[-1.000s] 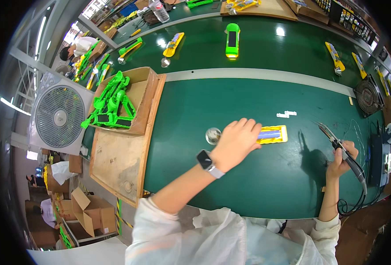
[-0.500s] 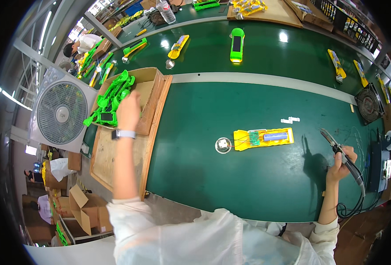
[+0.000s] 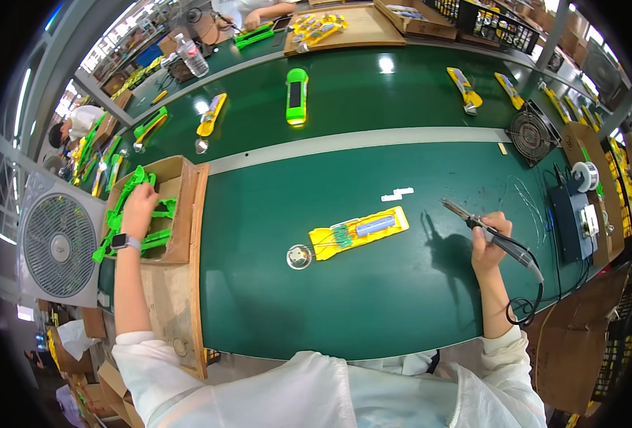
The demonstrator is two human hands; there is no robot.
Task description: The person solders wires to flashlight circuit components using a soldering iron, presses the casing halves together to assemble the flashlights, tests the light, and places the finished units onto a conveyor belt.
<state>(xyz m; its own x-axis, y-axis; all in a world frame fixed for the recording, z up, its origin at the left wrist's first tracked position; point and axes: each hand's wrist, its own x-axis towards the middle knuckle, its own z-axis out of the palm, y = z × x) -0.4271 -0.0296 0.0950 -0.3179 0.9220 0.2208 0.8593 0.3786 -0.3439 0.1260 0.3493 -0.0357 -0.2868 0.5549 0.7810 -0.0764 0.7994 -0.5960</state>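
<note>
Left hand (image 3: 142,205) among green casings (image 3: 157,240) in cardboard box (image 3: 181,214); right hand (image 3: 492,235) holding soldering iron (image 3: 513,250).

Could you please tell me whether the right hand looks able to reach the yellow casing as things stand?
Probably yes: apart from the soldering iron it holds, nothing appears to stand between the right hand and the yellow casing.

2 forearms (image 3: 132,296) extended forward | left fingers (image 3: 144,194) bent | right fingers (image 3: 499,222) curled inward
</note>
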